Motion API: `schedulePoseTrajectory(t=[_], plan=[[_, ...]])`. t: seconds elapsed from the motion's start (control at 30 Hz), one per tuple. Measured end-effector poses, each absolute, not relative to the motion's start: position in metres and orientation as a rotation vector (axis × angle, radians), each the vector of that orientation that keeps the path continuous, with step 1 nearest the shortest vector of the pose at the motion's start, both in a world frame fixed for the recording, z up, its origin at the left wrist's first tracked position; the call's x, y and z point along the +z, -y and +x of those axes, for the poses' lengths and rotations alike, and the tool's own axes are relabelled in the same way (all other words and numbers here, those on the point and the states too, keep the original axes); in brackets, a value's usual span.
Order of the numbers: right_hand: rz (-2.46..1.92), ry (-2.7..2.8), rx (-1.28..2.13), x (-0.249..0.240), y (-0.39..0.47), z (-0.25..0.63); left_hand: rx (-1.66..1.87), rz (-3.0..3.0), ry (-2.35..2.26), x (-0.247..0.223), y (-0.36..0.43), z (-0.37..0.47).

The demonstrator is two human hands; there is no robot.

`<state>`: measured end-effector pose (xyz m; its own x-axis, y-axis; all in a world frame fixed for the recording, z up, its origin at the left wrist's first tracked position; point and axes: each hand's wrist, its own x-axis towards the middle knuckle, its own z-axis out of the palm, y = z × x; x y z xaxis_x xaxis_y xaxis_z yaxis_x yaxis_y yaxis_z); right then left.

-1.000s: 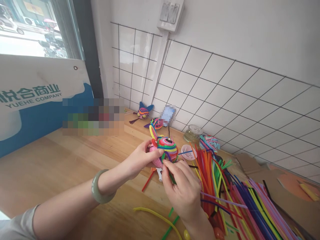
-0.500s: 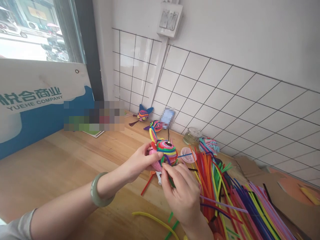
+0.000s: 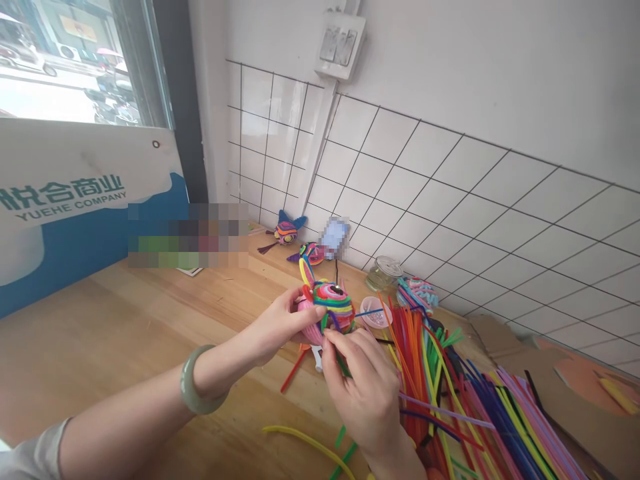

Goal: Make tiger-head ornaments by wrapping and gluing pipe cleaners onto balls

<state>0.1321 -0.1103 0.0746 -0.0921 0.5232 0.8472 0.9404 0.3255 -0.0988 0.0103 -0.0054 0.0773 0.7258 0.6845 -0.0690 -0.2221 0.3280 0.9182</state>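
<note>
A round figure wound from colourful pipe cleaners (image 3: 336, 297), with a dark eye and a yellow-edged ear, is held above the wooden table. My left hand (image 3: 287, 315) wraps round its pink left side, the thumb lying on its front. At its lower edge, my right hand (image 3: 363, 380) pinches with thumb and forefinger by a green pipe cleaner (image 3: 325, 321). The fingertips hide exactly what they grip, but the green strand runs to them. A purple strand curves beside it on the figure.
Bundles of loose pipe cleaners (image 3: 505, 407) cover the right side. Behind the hands stand a pink bowl of small beads (image 3: 376, 313), a glass jar (image 3: 384, 273) and finished figures (image 3: 287, 230) near the tiled wall. A yellow pipe cleaner (image 3: 305, 437) lies in front on the table (image 3: 125, 353).
Almost nothing differs: both hands keep their hold on the figure, and the view has shifted very slightly.
</note>
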Motion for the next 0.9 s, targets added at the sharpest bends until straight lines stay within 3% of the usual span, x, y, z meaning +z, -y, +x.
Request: schedulePoseTrajectory(t=[0.9], plan=[[-1.266,1.777,-0.627,0.0737,0.1101,0.1320,0.604,1.087,-0.477,0.0732,0.0040,0.0113]])
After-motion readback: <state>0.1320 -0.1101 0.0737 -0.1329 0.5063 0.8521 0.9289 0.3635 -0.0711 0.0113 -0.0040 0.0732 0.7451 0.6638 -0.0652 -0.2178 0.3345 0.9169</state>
